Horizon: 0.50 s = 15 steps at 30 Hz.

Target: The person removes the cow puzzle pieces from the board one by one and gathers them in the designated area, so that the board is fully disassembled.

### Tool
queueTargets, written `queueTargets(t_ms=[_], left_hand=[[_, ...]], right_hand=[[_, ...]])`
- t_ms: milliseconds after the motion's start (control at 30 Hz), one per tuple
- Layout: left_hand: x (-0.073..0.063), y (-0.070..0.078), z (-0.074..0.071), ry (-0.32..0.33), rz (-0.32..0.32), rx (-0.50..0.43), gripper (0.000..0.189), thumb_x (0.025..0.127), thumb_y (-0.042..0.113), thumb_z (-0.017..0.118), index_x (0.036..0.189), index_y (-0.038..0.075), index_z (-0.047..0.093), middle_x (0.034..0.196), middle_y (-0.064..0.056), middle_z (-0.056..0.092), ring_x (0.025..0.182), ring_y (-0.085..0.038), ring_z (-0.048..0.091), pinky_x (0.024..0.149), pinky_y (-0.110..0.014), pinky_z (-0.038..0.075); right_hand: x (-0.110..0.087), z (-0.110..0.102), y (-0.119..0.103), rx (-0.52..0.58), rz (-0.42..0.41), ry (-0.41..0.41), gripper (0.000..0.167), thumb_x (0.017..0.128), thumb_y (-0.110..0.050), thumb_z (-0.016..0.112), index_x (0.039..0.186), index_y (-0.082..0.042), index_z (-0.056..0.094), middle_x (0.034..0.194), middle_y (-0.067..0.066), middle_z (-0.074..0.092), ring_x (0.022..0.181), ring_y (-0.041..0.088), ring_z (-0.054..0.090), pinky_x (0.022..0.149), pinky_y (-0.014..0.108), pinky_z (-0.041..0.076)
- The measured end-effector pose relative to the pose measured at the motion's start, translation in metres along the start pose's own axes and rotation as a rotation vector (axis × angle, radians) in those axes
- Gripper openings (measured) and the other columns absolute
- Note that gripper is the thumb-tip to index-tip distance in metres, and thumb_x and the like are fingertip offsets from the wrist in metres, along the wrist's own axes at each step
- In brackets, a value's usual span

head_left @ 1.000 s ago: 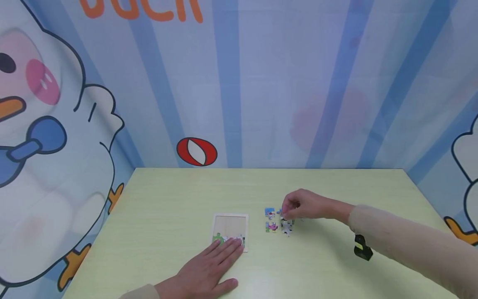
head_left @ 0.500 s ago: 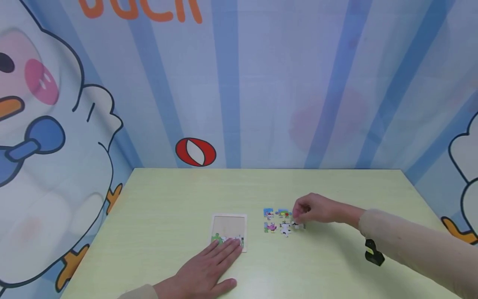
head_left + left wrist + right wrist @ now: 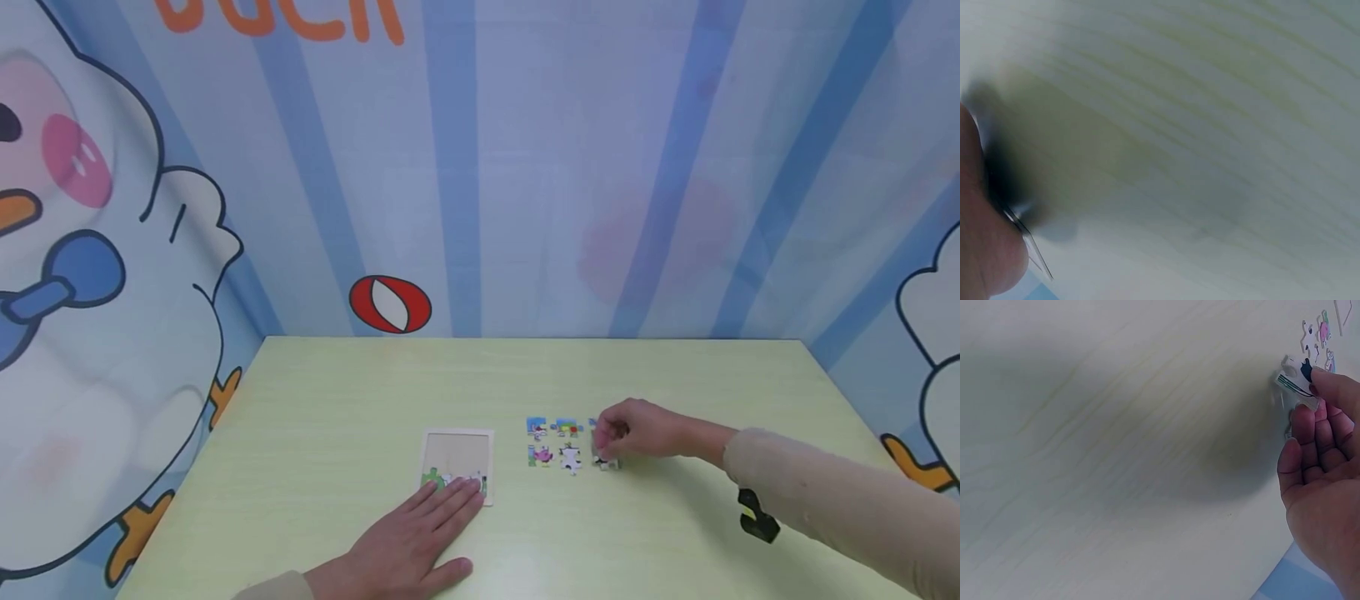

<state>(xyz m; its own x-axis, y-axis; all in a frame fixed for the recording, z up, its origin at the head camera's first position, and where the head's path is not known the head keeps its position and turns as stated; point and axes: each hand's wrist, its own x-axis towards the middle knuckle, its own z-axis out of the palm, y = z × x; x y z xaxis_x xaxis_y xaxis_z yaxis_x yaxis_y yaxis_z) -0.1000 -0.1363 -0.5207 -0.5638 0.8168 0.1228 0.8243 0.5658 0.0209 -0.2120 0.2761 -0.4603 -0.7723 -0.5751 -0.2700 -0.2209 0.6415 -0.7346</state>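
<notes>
My left hand (image 3: pixel 408 533) lies flat with straight fingers over the lower edge of a small wooden puzzle tray (image 3: pixel 491 454). Green and white puzzle pieces (image 3: pixel 432 477) fill the tray's bottom strip, partly hidden by those fingertips; bare wood shows above. Between the thumb and fingers of my right hand (image 3: pixel 645 429) is a white jigsaw piece (image 3: pixel 1296 376) with dark and green marks, tilted in the right wrist view. Left of that hand lie loose pieces: a blue one (image 3: pixel 536 427), a colourful one (image 3: pixel 567 427), a pink one (image 3: pixel 541 456) and a white one (image 3: pixel 570 457).
The pale wooden table (image 3: pixel 337 400) ends at the back against a blue striped cloth (image 3: pixel 525 183) with cartoon ducks. Another piece (image 3: pixel 592 422) peeks out behind the right fingers. A black device (image 3: pixel 757 517) hangs from the right wrist.
My right hand has moved right and slightly nearer, away from the loose pieces, uncovering the colourful and white ones. My left hand has stayed on the tray.
</notes>
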Motion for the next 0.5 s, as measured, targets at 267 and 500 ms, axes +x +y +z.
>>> queueTargets(t_ms=[267, 500], left_hand=[[0.0002, 0.0037, -0.005, -0.011, -0.003, 0.029, 0.07, 0.115, 0.053, 0.037, 0.168, 0.007, 0.033, 0.174, -0.008, 0.034, 0.159, -0.023, 0.034, 0.125, -0.045, 0.036], [0.001, 0.0045, -0.0073, -0.034, -0.014, 0.025, 0.07, 0.115, 0.053, 0.035, 0.168, 0.007, 0.032, 0.175, -0.007, 0.032, 0.16, -0.022, 0.032, 0.126, -0.045, 0.035]], right_hand=[[-0.0024, 0.0021, 0.0001, -0.059, -0.065, -0.003, 0.006, 0.095, -0.008, 0.08, 0.095, -0.01, 0.074, 0.089, -0.005, 0.07, 0.081, 0.011, 0.061, 0.075, 0.025, 0.054], [-0.0043, 0.0029, -0.0025, -0.158, -0.073, 0.019, 0.008, 0.095, -0.011, 0.081, 0.096, -0.014, 0.074, 0.086, -0.009, 0.065, 0.08, 0.01, 0.055, 0.072, 0.025, 0.05]])
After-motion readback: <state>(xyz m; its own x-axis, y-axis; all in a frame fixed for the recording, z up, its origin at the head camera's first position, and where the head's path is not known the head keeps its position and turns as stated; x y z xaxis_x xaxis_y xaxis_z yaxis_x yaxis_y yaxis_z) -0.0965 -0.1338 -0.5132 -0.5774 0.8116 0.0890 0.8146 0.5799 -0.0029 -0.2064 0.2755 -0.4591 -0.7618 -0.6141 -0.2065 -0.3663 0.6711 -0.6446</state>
